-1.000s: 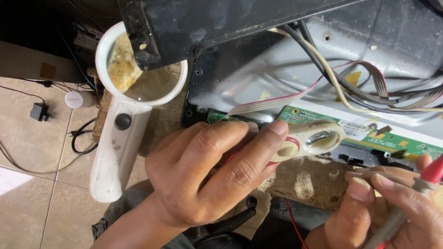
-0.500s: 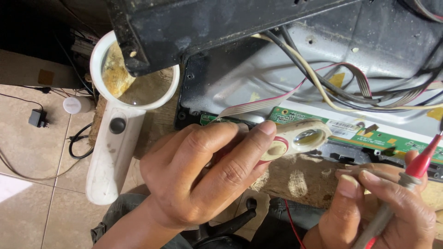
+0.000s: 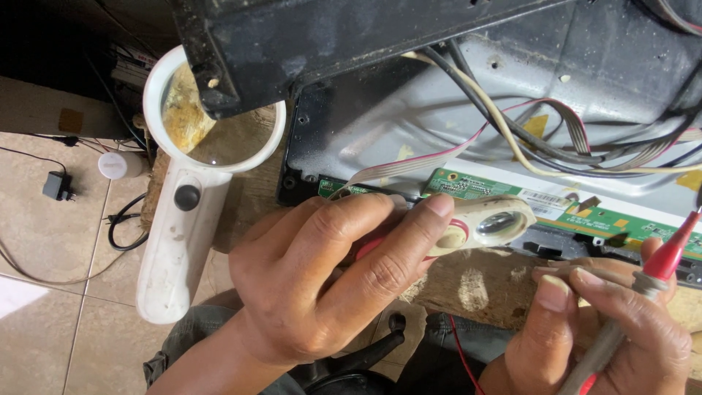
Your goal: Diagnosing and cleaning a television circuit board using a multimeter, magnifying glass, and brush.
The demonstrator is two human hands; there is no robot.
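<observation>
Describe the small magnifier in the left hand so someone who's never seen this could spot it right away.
Start at the long green circuit board along the grey metal panel. Just below its left end, the left hand holds the small magnifier: cream, with a red band, far smaller than the white magnifier lying left.

**Where everything sits on the bench**

The circuit board strip [image 3: 585, 212] runs along the near edge of the metal back panel [image 3: 409, 124], with the bundle of wires [image 3: 556, 139] lying across that panel behind it. The left hand [image 3: 329, 278] holds a small magnifier [image 3: 490, 227] just over the strip. To its right, the right hand [image 3: 607, 329] holds a test probe [image 3: 658, 263]. Far left, a large handheld magnifier [image 3: 183, 219] rests on the wooden bench [image 3: 475, 285], its lens partly under the dark frame [image 3: 307, 44]. A plug adapter [image 3: 56, 186] lies on the floor, further left.
</observation>
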